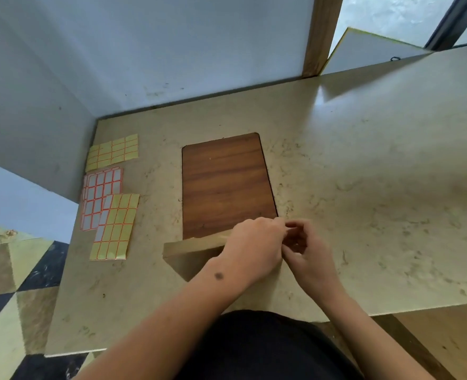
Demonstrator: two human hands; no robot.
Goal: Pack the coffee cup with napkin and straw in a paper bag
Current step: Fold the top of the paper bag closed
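Head view shows the paper bag (191, 249) lying flat on the table (364, 174), partly under the left hand (254, 248). The left hand and right hand (306, 250) meet with curled fingers, pinching something too small to identify.

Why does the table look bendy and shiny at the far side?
Head view: the wide-angle lens curves the table's edges; window light makes a pale glare near the far edge; the right edge blurs; both hands are slightly soft.
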